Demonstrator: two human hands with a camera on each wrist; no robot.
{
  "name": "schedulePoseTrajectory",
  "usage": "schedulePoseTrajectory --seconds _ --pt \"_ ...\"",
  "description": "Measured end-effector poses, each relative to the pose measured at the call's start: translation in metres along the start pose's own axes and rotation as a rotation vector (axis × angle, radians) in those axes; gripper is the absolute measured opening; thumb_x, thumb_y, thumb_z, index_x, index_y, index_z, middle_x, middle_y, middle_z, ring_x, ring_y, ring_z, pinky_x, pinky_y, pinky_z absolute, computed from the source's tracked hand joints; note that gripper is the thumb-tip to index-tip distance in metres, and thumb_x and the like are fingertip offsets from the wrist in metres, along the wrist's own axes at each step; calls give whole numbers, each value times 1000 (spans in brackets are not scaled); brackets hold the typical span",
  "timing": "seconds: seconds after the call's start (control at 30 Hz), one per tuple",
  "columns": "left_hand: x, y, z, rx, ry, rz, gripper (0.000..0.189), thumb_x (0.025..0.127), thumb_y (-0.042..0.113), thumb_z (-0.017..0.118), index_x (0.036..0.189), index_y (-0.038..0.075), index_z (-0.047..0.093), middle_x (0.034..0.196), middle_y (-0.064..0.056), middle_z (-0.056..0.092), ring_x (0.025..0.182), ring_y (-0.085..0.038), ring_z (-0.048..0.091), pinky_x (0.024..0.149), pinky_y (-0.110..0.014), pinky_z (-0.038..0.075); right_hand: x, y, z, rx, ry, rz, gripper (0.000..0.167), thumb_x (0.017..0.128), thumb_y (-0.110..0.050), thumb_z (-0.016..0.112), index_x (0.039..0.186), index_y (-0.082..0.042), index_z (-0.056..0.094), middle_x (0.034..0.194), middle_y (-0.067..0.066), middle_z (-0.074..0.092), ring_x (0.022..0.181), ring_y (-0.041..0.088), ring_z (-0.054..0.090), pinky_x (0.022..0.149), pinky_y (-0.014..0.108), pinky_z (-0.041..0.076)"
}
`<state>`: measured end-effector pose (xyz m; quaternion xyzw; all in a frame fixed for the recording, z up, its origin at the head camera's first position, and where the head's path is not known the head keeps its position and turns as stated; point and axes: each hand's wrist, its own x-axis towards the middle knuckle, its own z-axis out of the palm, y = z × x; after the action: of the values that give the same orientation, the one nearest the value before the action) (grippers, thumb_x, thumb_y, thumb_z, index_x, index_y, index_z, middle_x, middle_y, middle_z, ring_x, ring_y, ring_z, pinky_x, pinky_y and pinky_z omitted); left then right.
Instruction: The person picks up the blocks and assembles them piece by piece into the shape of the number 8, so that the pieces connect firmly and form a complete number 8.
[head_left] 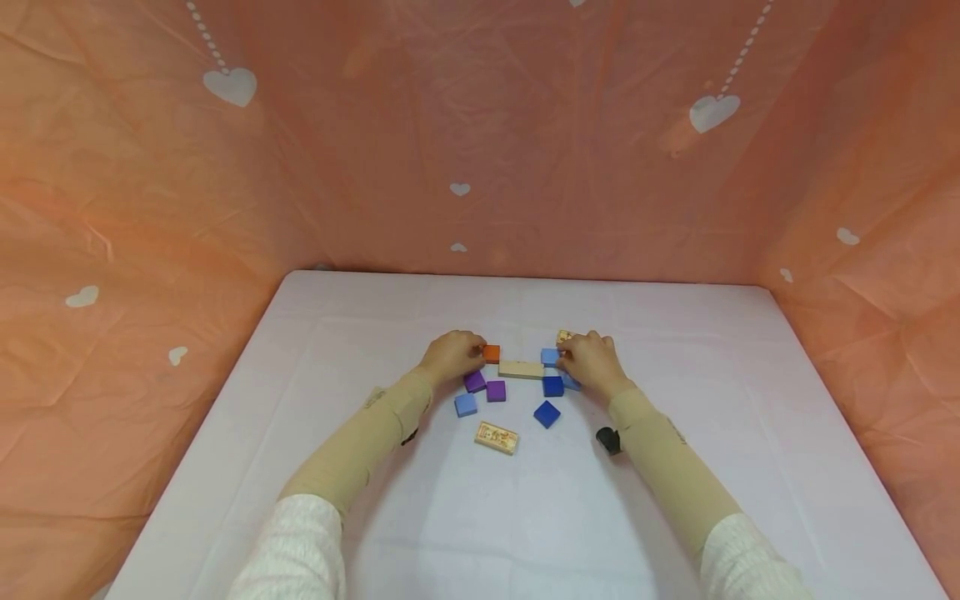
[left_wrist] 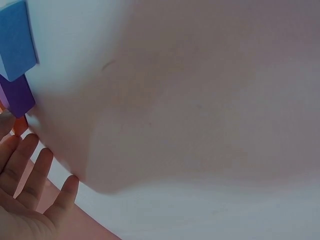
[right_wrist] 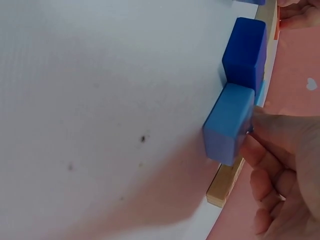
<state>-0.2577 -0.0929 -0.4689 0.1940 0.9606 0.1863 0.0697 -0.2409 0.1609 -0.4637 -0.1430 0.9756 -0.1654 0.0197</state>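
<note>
My left hand (head_left: 453, 354) is at the left end of the group of blocks, thumb and fingertips pinching an orange block (head_left: 491, 353). In the left wrist view its other fingers (left_wrist: 37, 175) spread out over the cloth. My right hand (head_left: 592, 362) is at the right end, beside a light blue block (head_left: 551, 357). In the right wrist view its thumb and finger pinch a mostly hidden blue block (right_wrist: 251, 129), behind another light blue block (right_wrist: 229, 122). A plain wooden plank (head_left: 521, 369) lies between the two hands.
Nearer me lie purple blocks (head_left: 496, 391), dark blue blocks (head_left: 547, 414), a light blue block (head_left: 466, 405) and a patterned wooden plank (head_left: 497, 437). Another patterned plank (head_left: 566, 336) lies behind my right hand. The white table (head_left: 525, 525) is enclosed by orange curtains (head_left: 525, 167).
</note>
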Motion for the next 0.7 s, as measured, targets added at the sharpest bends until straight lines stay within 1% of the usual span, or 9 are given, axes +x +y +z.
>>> schedulePoseTrajectory --seconds 0.2,0.43,0.5,0.7 --pt "-1 1 -1 -1 3 1 32 85 19 63 114 8 66 112 -10 68 105 -24 62 94 -39 48 -1 0 0 10 -5 11 31 85 -21 66 111 -5 67 103 12 70 86 26 53 80 42 35" --pt "-1 1 0 7 3 6 28 86 20 63 111 8 67 108 -9 69 98 -23 62 93 -38 49 -2 1 -1 16 -5 4 34 84 -24 67 111 -4 67 84 7 66 83 25 51 79 42 34" --pt "-1 1 0 9 3 6 28 86 21 63 111 8 67 108 -9 69 97 -22 62 92 -37 49 -2 1 -1 20 1 2 34 84 -25 67 110 -4 67 82 7 66 82 24 50 79 41 34" --pt "0 0 2 14 15 11 28 85 20 64 110 9 67 105 -8 69 96 -21 62 90 -37 50 -4 1 -2 30 24 -15 32 84 -25 66 108 -5 68 88 8 68 81 24 51 78 42 34"
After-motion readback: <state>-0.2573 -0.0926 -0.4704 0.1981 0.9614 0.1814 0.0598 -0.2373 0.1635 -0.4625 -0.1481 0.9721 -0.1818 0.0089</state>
